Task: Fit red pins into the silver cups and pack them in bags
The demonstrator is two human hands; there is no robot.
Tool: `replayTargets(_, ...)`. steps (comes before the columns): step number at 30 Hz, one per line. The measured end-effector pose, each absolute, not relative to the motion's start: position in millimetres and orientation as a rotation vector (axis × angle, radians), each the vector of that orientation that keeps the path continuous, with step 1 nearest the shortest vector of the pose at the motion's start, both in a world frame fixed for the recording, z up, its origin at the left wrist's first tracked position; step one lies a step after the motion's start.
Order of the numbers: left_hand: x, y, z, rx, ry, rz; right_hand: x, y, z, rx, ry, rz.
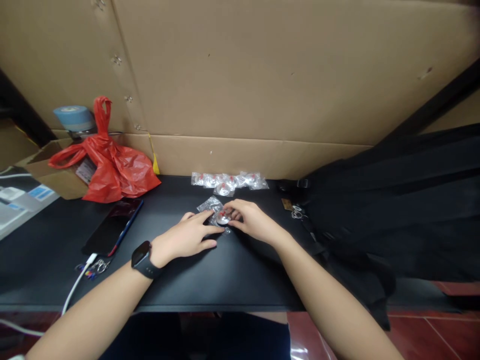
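Note:
A small round silvery disc with red marks (222, 217) lies at the middle of the black desk, with the fingers and thumb of my right hand (250, 220) pinched on its right edge. Under and behind it spreads a crinkled clear plastic wrapper (210, 204). My left hand (191, 234) rests flat with its fingers stretched out, the fingertips touching the wrapper and reaching the disc's left side. Just beyond, several similar discs in clear packets (224, 188) sit in a row near the cardboard wall.
To the left are a red plastic bag (116, 170), a cardboard box (60, 172), a blue-lidded container (74, 118) and a phone (112, 227) on a white cable (77, 285). A black bag (397, 205) fills the right side, with keyrings (297, 212) beside it.

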State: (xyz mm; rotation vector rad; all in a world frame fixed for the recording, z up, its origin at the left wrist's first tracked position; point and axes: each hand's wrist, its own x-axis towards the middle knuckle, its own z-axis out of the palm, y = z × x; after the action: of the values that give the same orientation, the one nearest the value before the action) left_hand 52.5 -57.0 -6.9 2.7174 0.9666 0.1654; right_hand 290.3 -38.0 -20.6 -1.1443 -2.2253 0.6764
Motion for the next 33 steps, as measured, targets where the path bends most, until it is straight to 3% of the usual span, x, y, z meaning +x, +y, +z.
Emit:
replayTargets(20,49,-55,-10,2.7,0.959,0.164,260,-21,-35,-1.405,-2.286,-0.011)
replayTargets(33,39,-42,-3,2.669,1.054,0.273,285,-27,-25,-1.022,-2.448,0.416)
